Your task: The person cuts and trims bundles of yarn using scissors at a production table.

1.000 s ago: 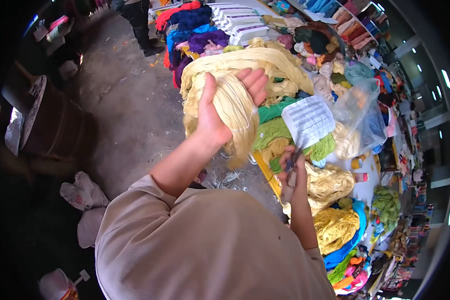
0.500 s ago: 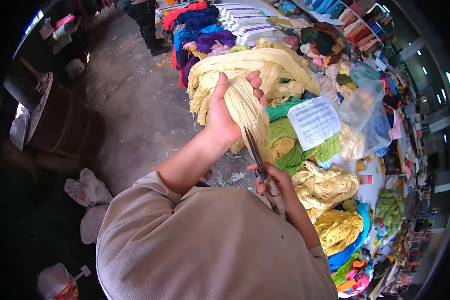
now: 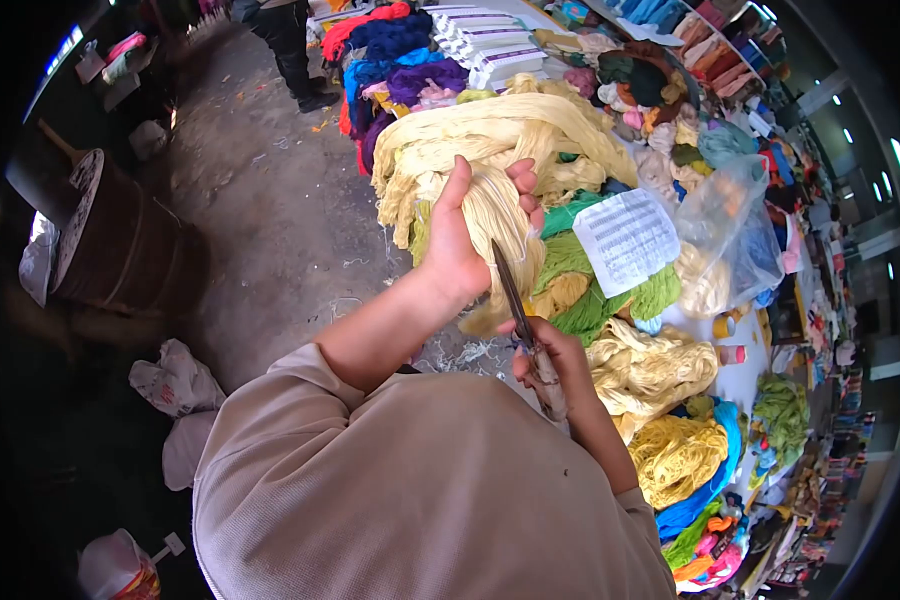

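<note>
A hank of cream yarn (image 3: 497, 212) lies across the palm of my left hand (image 3: 457, 240), with the thumb on one side and curled fingers on the other. My right hand (image 3: 558, 362) is wrapped round the handles of dark scissors (image 3: 511, 290), whose grip looks bound in pale material. The blades point up toward the lower part of the hank and overlap its edge; whether they touch it I cannot tell. Behind my left hand, a large pile of cream yarn (image 3: 500, 120) rests on the table.
A printed sheet (image 3: 625, 242) lies on green yarn (image 3: 570, 262), beside a clear plastic bag (image 3: 735, 235). Yellow yarn (image 3: 680, 455) is at the right. A rusty drum (image 3: 120, 240) and white bags (image 3: 177, 378) stand left. A person's legs (image 3: 288, 50) are at the back.
My left hand has shifted slightly right and down with the hank. The white tie seen across the hank near the blade tips no longer shows there. The scissors stand slightly higher against the yarn.
</note>
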Available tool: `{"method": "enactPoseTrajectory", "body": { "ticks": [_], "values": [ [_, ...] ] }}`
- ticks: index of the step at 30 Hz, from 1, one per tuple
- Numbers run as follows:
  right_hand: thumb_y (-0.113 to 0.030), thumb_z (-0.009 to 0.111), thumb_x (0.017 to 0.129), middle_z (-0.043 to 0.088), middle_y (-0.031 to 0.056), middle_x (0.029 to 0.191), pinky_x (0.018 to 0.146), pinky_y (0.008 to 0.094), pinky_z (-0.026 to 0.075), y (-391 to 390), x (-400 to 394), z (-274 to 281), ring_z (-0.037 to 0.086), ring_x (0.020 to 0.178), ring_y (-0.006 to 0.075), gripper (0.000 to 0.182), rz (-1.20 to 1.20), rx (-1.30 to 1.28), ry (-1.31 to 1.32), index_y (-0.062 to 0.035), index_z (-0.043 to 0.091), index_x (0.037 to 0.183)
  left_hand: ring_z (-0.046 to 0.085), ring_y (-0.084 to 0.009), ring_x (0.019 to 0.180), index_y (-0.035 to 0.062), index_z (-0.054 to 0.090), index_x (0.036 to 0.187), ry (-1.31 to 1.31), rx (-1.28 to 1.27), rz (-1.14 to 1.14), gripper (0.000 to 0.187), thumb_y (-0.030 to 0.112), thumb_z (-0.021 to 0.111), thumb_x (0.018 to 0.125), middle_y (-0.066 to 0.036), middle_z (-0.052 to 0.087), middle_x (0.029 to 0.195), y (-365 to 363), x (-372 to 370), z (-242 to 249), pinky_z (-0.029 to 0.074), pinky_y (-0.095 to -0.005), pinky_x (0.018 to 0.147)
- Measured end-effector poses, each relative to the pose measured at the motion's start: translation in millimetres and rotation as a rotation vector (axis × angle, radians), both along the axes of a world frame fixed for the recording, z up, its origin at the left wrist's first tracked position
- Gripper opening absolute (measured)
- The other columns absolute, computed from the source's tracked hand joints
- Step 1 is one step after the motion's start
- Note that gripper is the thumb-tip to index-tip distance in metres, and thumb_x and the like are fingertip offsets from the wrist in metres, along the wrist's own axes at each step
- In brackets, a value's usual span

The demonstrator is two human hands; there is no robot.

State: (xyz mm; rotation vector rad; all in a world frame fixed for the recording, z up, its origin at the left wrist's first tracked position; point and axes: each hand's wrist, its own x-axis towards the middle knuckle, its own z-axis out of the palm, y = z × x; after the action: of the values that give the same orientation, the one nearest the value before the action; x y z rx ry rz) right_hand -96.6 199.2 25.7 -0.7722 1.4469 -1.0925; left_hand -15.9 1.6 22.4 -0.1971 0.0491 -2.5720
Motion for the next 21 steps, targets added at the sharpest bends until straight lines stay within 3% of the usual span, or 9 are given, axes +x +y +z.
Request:
{"method": "enactPoseTrajectory", "body": {
  "ticks": [2, 4, 6, 9, 12, 14, 16, 18, 21],
  "values": [
    [-0.024, 0.04, 0.103, 0.061, 0.0037, 0.069, 0.049, 0.0196, 0.039, 1.5, -1.5, 1.0, 0.054, 0.055, 0.0082, 0.038, 0.009, 0.029, 0.046, 0.0, 0.062, 0.122, 0.061, -0.0254, 0.097, -0.0027, 0.048, 0.132, 0.099, -0.057, -0.041, 0.071, 0.059, 0.047, 0.097, -0.014, 0.063, 0.117, -2.9, -1.7, -11.5, 0.05, -0.0403, 0.089],
    [-0.006, 0.057, 0.094, 0.068, 0.0067, 0.089, 0.058, 0.0221, 0.047, 7.4, -5.2, -1.8, 0.059, 0.065, 0.0076, 0.031, 0.006, -0.07, -0.083, -0.0057, 0.062, 0.124, 0.059, -0.0284, 0.108, -0.0029, 0.046, 0.135, 0.077, -0.061, -0.052, 0.073, 0.059, 0.046, 0.097, -0.016, 0.059, 0.126, -5.0, 1.4, -9.6, 0.049, -0.0425, 0.095],
    [0.003, 0.068, 0.084, 0.068, 0.0076, 0.1, 0.064, 0.0246, 0.05, 5.6, -4.4, -7.2, 0.06, 0.07, 0.01, 0.043, -0.011, -0.547, 0.588, -0.0052, 0.06, 0.126, 0.042, -0.0349, 0.138, -0.0033, 0.039, 0.142, 0.032, -0.075, -0.059, 0.078, 0.06, 0.044, 0.097, -0.021, 0.043, 0.149, -3.2, 3.1, -1.9, 0.037, -0.0495, 0.113],
    [0.004, 0.072, 0.08, 0.068, 0.0068, 0.104, 0.074, 0.0299, 0.05, -24.2, -29.7, -11.4, 0.06, 0.084, 0.0182, 0.046, -0.245, -0.847, 0.68, -0.0061, 0.06, 0.124, 0.035, -0.0351, 0.143, -0.0035, 0.039, 0.142, -0.049, -0.188, -0.1, 0.08, 0.062, 0.043, 0.097, -0.022, 0.041, 0.151, 7.6, -0.8, 5.9, 0.03, -0.051, 0.116],
    [0.005, 0.071, 0.07, 0.067, 0.0084, 0.102, 0.078, 0.0359, 0.05, -43.4, -38.5, 41.2, 0.062, 0.089, 0.0272, 0.057, 0.008, -0.752, 1.045, -0.0106, 0.061, 0.123, 0.039, -0.035, 0.139, -0.0033, 0.034, 0.147, -0.128, -0.187, -0.184, 0.086, 0.065, 0.042, 0.095, -0.018, 0.033, 0.157, 14.7, -2.9, 1.5, 0.035, -0.0506, 0.113],
    [0.003, 0.072, 0.065, 0.067, 0.0081, 0.101, 0.08, 0.0384, 0.051, -48.3, -37.3, 44.8, 0.062, 0.091, 0.0289, 0.061, 0.02, -0.709, 1.005, -0.0129, 0.062, 0.123, 0.041, -0.0347, 0.137, -0.0005, 0.036, 0.146, -0.105, -0.191, -0.256, 0.085, 0.066, 0.042, 0.095, -0.016, 0.036, 0.156, 11.1, -3.7, -8.9, 0.037, -0.0537, 0.111],
    [0.006, 0.075, 0.077, 0.065, 0.0091, 0.097, 0.072, 0.0283, 0.05, -51.6, -42.5, 27.0, 0.064, 0.081, 0.0195, 0.049, -0.045, -0.78, 1.045, -0.0097, 0.063, 0.121, 0.037, -0.0351, 0.141, -0.0027, 0.036, 0.146, -0.15, -0.164, -0.253, 0.086, 0.066, 0.042, 0.095, -0.019, 0.036, 0.155, 13.0, -2.6, -3.3, 0.035, -0.0546, 0.112],
    [0.005, 0.076, 0.079, 0.066, 0.0071, 0.092, 0.069, 0.0264, 0.05, -51.5, -46.7, 9.0, 0.064, 0.079, 0.0141, 0.05, -0.064, -0.842, 0.981, -0.0076, 0.058, 0.124, 0.04, -0.0355, 0.139, -0.0031, 0.039, 0.143, -0.146, -0.142, -0.239, 0.084, 0.066, 0.038, 0.096, -0.02, 0.04, 0.151, 10.4, -1.1, -1.2, 0.036, -0.054, 0.111],
    [0.001, 0.075, 0.083, 0.066, 0.0021, 0.084, 0.067, 0.0238, 0.049, -35.7, -47.4, 2.9, 0.06, 0.073, 0.0091, 0.043, -0.074, -0.654, 0.552, -0.0045, 0.06, 0.122, 0.036, -0.036, 0.142, -0.0056, 0.038, 0.143, -0.137, -0.125, -0.201, 0.085, 0.066, 0.034, 0.097, -0.023, 0.04, 0.151, 8.1, 0.9, 1.5, 0.033, -0.0532, 0.114]
  ]
}}
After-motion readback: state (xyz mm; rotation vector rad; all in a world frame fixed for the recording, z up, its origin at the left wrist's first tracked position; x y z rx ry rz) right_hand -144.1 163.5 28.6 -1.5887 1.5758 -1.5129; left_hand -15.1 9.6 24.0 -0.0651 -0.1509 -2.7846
